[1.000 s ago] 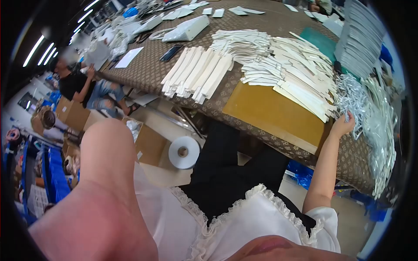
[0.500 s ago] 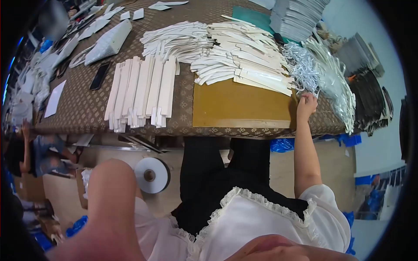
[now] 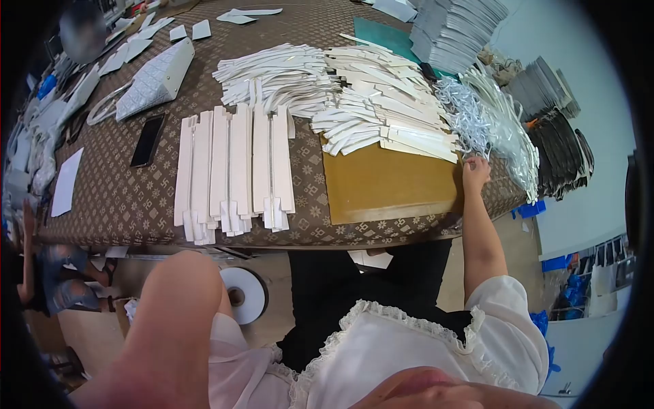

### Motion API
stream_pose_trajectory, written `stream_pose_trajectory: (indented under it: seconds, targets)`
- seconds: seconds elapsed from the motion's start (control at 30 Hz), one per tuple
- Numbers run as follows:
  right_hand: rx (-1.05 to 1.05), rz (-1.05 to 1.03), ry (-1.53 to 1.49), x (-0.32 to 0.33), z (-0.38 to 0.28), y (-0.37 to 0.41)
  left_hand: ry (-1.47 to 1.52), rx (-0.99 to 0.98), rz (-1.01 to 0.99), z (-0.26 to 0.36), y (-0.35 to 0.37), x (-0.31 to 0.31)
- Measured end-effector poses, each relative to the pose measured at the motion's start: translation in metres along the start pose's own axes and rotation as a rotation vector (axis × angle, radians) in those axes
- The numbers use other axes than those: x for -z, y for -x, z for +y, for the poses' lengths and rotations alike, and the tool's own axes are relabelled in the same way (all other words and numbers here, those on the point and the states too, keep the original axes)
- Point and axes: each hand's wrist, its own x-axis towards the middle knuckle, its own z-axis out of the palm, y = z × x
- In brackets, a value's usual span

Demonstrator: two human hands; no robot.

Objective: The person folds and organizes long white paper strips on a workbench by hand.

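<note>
A head-worn view looks down on a long surface (image 3: pixel 122 198) covered in brown patterned cloth, seen by a seated person in a white frilled top.

Across the far middle spreads a large heap of white strips (image 3: pixel 381 109). Nearer and to the left, a neat row of folded white pieces (image 3: pixel 231 170) lies side by side. A yellow-brown board (image 3: pixel 388 187) sits at the near edge, partly under the heap. A tall stack of grey sheets (image 3: pixel 456 31) stands at the far right. Just beside the heap, near the right edge, lies a tangle of silvery cords (image 3: pixel 470 112).

The person's left arm (image 3: pixel 177 320) fills the lower left foreground, raised and close to the camera. The left hand itself is out of view.

The right arm reaches straight forward along the board's right side, elbow nearly extended. The right hand (image 3: pixel 475 170) rests at the surface's near right edge, back of the hand up. Its fingers (image 3: pixel 470 159) are bunched close together and touch the lower fringe of the silvery cords. Whether they actually pinch a strand cannot be told.

The step in hand looks like drawing a cord from the tangle. Freeing one would likely call for pinching a single strand and pulling it gently towards the body, so the rest stays put.

Smaller things lie on the left: a white quilted bag (image 3: pixel 153 78) and a dark phone (image 3: pixel 146 140).
</note>
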Motion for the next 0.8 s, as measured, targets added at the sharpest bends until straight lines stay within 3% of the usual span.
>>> stream_pose_trajectory:
  seconds: [0.33,0.63,0.8]
  targets:
    - [0.109,-0.021,-0.068,-0.005,-0.004,0.001,-0.085,-0.078,-0.034,0.034,-0.006,-0.011]
    - [-0.112,0.044,-0.358,-0.005,0.008,0.01,-0.064,-0.113,-0.138,0.04,-0.003,-0.109]
    - [-0.111,0.09,-0.532,-0.004,0.014,0.009,-0.046,-0.073,-0.205,0.03,0.007,-0.161]
